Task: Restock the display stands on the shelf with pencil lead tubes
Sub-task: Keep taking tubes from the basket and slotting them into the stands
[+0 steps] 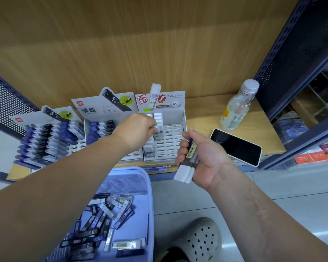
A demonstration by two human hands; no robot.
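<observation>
Head view, looking down over both forearms at the shelf (203,112). The left hand (138,129) reaches into the right-hand display stand (171,143), its grip closed in a pinch on a white-capped tube (158,136) at the front of the second column; the fingertips are hidden behind the knuckles. The right hand (203,157), held just in front of that stand, has its grip curled round a small bundle of spare tubes (189,161), white caps projecting below the palm. Two columns of the stand are partly filled; the slots to their right are empty. A middle stand (106,110) and a left-hand stand (36,118) carry dark and blue tubes, and a lilac basket (129,176) below the shelf holds loose stock (106,210). Likely faults from this position: (a) the pinched tube enters its slot tilted, so that pressing it home pushes over the upright neighbours just behind it in the column; (b) the bundle, gripped only along its middle, slides out cap-first and drops to the floor beside the basket; (c) the right forearm, working near a phone (237,146) lying at the shelf's front edge and a bottle (237,106) behind it, sweeps one of them off; (d) dark tubes from the basket are put among the white-capped ones, since the stock there looks unsorted.
</observation>
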